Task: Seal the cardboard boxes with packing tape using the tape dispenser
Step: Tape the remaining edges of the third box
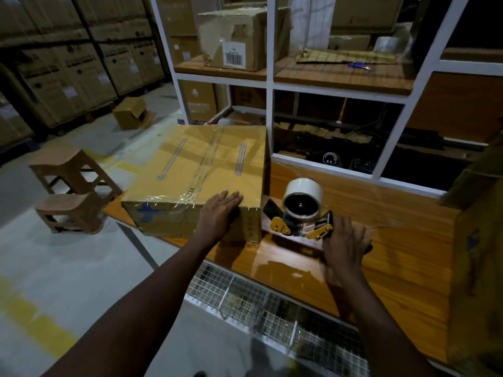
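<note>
A closed cardboard box [206, 170] sits at the left end of the wooden table [394, 257], with clear tape along its top seam and over its near edge. My left hand [219, 213] lies flat on the box's near right corner, fingers spread. Right of the box stands the tape dispenser [299, 210], yellow and black, carrying a white tape roll. My right hand [344, 242] is closed around the dispenser's handle at its right side, which it hides.
A white-framed shelf unit [269, 83] with boxes stands behind the table. Another cardboard box [479, 268] fills the right edge. Two wooden stools [73, 191] stand on the floor at left. A wire mesh rack [272, 317] lies below the table's near edge.
</note>
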